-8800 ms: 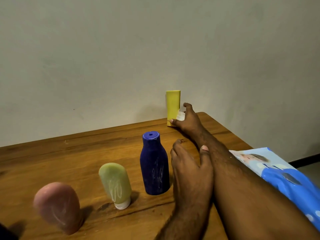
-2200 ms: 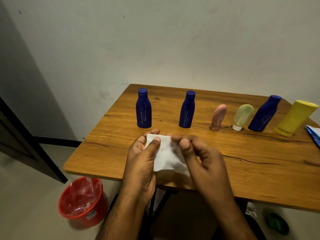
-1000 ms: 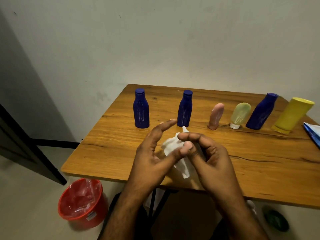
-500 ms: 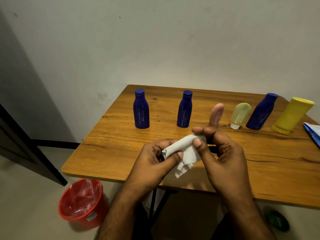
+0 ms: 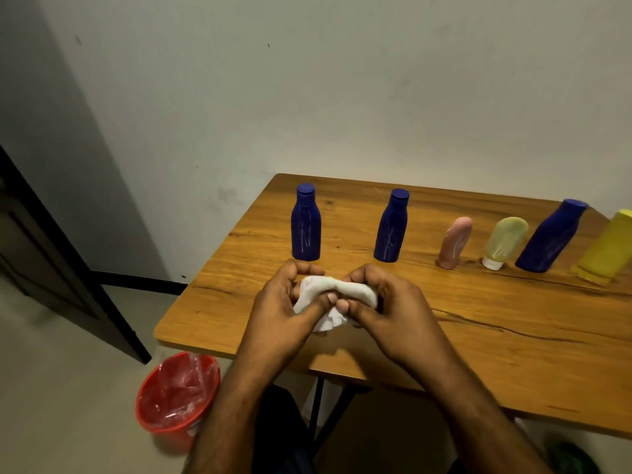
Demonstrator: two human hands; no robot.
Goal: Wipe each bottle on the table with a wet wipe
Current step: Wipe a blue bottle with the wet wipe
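Note:
Both my hands hold a crumpled white wet wipe (image 5: 321, 291) above the near part of the wooden table (image 5: 513, 323). My left hand (image 5: 284, 307) grips its left end, my right hand (image 5: 390, 306) grips its right end, thumbs nearly meeting. Behind them a row of bottles stands upright: a blue bottle (image 5: 305, 224) at far left, a second blue bottle (image 5: 389, 227), a pink tube (image 5: 455, 242), a pale green tube (image 5: 505, 241) on its white cap, a third blue bottle (image 5: 550, 242), and a yellow bottle (image 5: 607, 249) cut by the right edge.
A red bin (image 5: 176, 393) lined with clear plastic stands on the floor left of the table's near corner. A dark door (image 5: 51, 254) lies at far left. The wall runs right behind the table.
The wipe was spread flat between my hands, then got bunched up; now it is rolled into a wad held at both ends. The view shifted slightly left.

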